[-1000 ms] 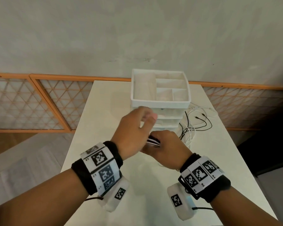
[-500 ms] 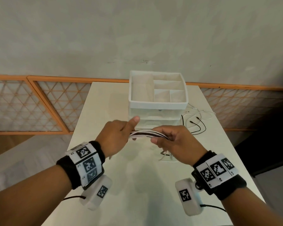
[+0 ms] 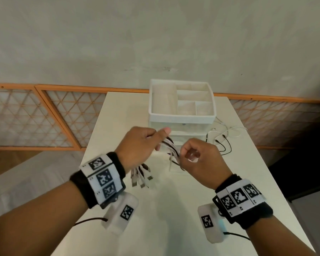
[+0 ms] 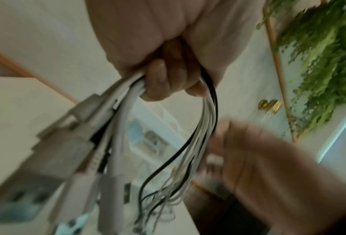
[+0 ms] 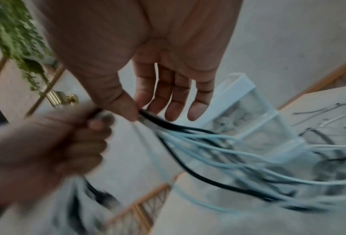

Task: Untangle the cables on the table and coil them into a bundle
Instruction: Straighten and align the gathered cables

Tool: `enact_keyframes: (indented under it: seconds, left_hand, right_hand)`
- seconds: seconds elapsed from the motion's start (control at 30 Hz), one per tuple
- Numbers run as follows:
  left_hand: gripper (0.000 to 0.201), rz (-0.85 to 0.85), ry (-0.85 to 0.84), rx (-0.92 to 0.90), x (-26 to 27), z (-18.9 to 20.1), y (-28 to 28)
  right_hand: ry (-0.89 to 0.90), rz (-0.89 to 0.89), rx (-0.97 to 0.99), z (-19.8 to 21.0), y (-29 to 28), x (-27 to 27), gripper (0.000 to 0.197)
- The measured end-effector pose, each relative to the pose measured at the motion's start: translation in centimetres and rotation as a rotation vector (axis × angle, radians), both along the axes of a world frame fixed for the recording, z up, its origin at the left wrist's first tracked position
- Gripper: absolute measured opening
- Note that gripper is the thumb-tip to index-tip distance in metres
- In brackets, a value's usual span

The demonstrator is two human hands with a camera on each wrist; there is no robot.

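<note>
Both hands grip cables above table

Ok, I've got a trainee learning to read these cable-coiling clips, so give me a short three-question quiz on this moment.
1. True or false: the left hand grips the cables with their plug ends hanging below it.
2. How does the right hand hold the cables? A) whole fist wrapped round them B) pinched at the thumb, other fingers spread C) not touching them
3. Fill in: the loose cable ends lie on the table to the ____ of the white organizer, as the person sees it.

Key: 1 true; 2 B; 3 right
</note>
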State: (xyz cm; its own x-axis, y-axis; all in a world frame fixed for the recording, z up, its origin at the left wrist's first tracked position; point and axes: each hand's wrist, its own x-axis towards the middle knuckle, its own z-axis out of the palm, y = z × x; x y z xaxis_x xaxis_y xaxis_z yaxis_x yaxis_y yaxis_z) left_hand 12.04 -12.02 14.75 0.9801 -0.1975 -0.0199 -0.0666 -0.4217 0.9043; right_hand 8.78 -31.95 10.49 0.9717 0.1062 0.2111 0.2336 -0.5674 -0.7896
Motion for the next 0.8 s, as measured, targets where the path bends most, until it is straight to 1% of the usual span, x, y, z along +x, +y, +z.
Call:
enact_keyframes:
  seconds: [0.1,0.13,0.17,0.2,0.23,0.27,0.3,0.33,0.37,0.4,0.47,0.5,0.57,0.6,0.63,0.7,0.77,0.8]
  left_hand:
    - [0.047,-0.003,0.056,-0.201,1.0,3.1,1.2]
    - [0.045,-0.024,0.068,-0.229,1.2,4.0,1.4]
    - [0.044,-0.044,0.073,-0.231,1.4,4.4,1.6]
    - [0.043,-0.059,0.071,-0.212,1.5,4.5,1.6]
    - [0.043,-0.067,0.066,-0.176,1.5,4.3,1.4]
    - [0.044,-0.074,0.064,-0.135,1.4,3.9,1.1]
    - [0.045,-0.080,0.062,-0.100,1.2,3.3,0.7]
    - [0.047,-0.088,0.058,-0.070,1.0,2.6,0.2]
    - [0.049,-0.095,0.054,-0.048,0.8,2.1,-0.2]
    - [0.052,-0.095,0.052,-0.032,0.6,1.6,-0.5]
    - [0.054,-0.083,0.053,-0.033,0.5,1.4,-0.7]
    - [0.053,-0.066,0.063,-0.065,0.5,1.4,-0.6]
    - [0.049,-0.013,0.085,-0.171,0.8,2.0,-0.2]
    - [0.048,0.009,0.086,-0.211,0.9,2.4,0.1]
    - [0.047,0.026,0.079,-0.240,1.0,2.6,0.3]
    - [0.046,0.058,0.058,-0.312,0.9,3.2,0.7]
    - [0.049,0.078,0.053,-0.388,1.0,3.6,1.1]
    - [0.050,0.078,0.049,-0.399,1.1,3.7,1.3]
  right_hand:
    - [0.213,0.028,-0.236,-3.6,-2.1,-0.7,0.013]
    - [0.261,0.005,-0.292,-4.7,-2.5,-0.9,0.015]
    - [0.258,-0.061,-0.283,-5.3,-2.7,-1.2,0.020]
    - [0.194,-0.143,-0.221,-5.2,-2.6,-1.2,0.026]
    - [0.074,-0.202,-0.145,-4.5,-2.2,-1.1,0.033]
    - [-0.073,-0.218,-0.061,-3.3,-1.4,-0.8,0.038]
    - [-0.190,-0.187,0.019,-1.9,-0.4,-0.5,0.040]
    - [-0.265,-0.119,0.078,-0.3,0.6,-0.3,0.039]
    - [-0.297,-0.050,0.120,0.8,1.6,-0.2,0.034]
    - [-0.289,-0.005,0.148,1.4,2.3,-0.1,0.026]
    - [-0.187,0.033,0.173,1.3,3.0,-0.3,0.015]
    - [-0.115,0.049,0.131,0.6,3.0,-0.4,0.013]
    - [0.021,0.064,-0.037,-1.8,2.5,-0.6,0.020]
    - [0.069,0.048,-0.105,-3.2,2.1,-0.7,0.023]
    - [0.103,0.020,-0.150,-4.5,1.3,-0.7,0.022]
    - [0.169,-0.051,-0.193,-6.5,-0.8,-0.4,0.013]
    - [0.235,-0.131,-0.234,-7.4,-3.1,0.2,0.012]
    - [0.283,-0.149,-0.286,-7.5,-4.2,0.7,0.015]
